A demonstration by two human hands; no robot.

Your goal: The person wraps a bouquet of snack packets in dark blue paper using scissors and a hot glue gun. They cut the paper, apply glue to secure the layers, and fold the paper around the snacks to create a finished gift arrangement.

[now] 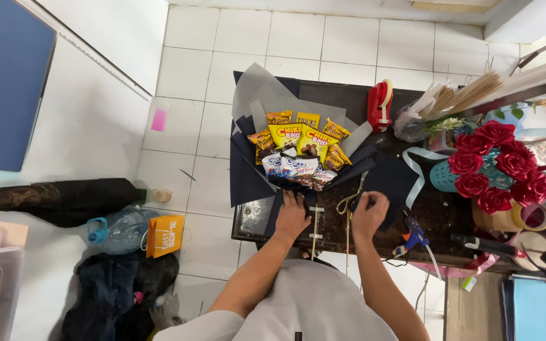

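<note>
A snack bouquet [298,151] of yellow, orange and white-blue packets lies on the dark table [437,218], wrapped in dark navy and grey paper [254,101]. My left hand [292,216] presses flat on the navy wrap at the bouquet's base, above wooden sticks [314,230] taped together. My right hand [370,211] is closed on a fold of navy paper [390,180], next to gold-handled scissors [349,201]. A pale blue ribbon [417,173] curls just right of that paper.
A red tape dispenser [380,104], red paper roses in a teal basket [497,164], a blue glue gun [414,239] and tape rolls [526,218] crowd the table's right. On the tiled floor at left lie a water bottle [118,230], an orange bag [163,235] and dark bags [121,284].
</note>
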